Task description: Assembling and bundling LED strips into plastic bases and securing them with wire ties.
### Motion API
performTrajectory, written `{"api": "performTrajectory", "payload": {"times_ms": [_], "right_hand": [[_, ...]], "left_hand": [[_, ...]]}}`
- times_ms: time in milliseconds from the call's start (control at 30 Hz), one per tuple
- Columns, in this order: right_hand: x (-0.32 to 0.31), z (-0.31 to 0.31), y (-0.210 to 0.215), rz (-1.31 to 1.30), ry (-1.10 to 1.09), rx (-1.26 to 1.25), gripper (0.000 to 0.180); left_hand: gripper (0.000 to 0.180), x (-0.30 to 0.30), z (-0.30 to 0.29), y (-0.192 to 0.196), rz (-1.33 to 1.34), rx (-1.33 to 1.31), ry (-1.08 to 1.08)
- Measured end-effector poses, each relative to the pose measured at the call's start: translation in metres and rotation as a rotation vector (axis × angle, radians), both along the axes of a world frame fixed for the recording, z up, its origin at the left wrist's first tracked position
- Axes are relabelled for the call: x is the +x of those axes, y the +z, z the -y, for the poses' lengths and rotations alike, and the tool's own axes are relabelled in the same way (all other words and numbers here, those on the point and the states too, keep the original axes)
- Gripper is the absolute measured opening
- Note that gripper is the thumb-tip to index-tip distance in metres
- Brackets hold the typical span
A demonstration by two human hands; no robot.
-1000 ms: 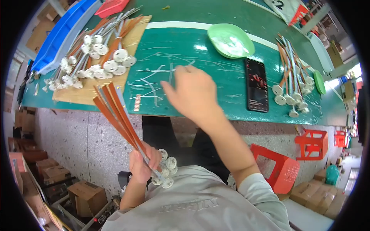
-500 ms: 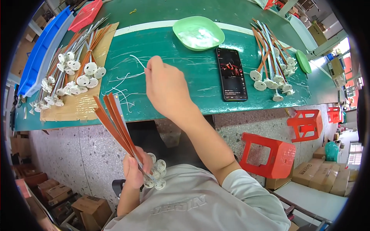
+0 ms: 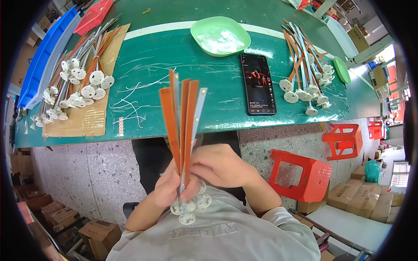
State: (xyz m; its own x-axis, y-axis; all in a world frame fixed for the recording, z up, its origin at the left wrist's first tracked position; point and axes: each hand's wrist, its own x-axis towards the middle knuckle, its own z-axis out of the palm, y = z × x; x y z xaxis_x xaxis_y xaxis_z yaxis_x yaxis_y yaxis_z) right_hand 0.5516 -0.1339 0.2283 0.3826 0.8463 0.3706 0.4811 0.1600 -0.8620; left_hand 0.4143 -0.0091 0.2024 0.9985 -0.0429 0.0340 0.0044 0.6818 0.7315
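Observation:
In front of my body, my left hand (image 3: 167, 189) is closed round the lower part of a bundle of thin strips (image 3: 187, 117). Some strips are orange-brown, others silvery with small yellow squares like LED chips. They fan out upward, and white round discs (image 3: 187, 208) with holes hang at their lower ends, below my fingers. My right hand (image 3: 222, 165) comes in against the bundle from the right, fingers bent inward at the strips. Its fingertips are partly hidden, so whatever they pinch does not show. Several thin white ties (image 3: 133, 102) lie loose on the green table (image 3: 148, 48).
Similar strip bundles lie on cardboard (image 3: 82, 126) at the left and on the table's right (image 3: 305, 65). A phone (image 3: 259, 85) and a green bowl (image 3: 220, 37) holding whitish material sit between. Blue bin (image 3: 45, 58), red basket (image 3: 93, 16), red stools (image 3: 300, 174) and boxes stand around.
My right hand, which pinched a thin white tie above the table, has come back to the bundle. My left hand has moved right, and the strips now stand more upright.

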Motion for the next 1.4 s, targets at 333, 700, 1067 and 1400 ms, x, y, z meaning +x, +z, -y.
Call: {"api": "performTrajectory", "payload": {"times_ms": [333,700,1067,1400], "right_hand": [[-0.002,0.014,-0.010,-0.109,-0.021,-0.060,0.022],[-0.012,0.018,-0.009,0.102,-0.117,0.021,0.015],[-0.016,0.007,0.016,0.626,0.015,0.030,0.038],[-0.011,0.003,0.042,0.782,0.332,-0.483,0.025]], "left_hand": [[0.063,-0.001,0.003,-0.017,-0.045,0.105,0.110],[0.060,-0.005,0.002,-0.014,-0.114,0.144,0.146],[0.030,-0.002,0.010,-0.024,-0.015,0.619,0.308],[0.038,-0.014,0.019,-0.038,-0.125,0.532,0.079]]}}
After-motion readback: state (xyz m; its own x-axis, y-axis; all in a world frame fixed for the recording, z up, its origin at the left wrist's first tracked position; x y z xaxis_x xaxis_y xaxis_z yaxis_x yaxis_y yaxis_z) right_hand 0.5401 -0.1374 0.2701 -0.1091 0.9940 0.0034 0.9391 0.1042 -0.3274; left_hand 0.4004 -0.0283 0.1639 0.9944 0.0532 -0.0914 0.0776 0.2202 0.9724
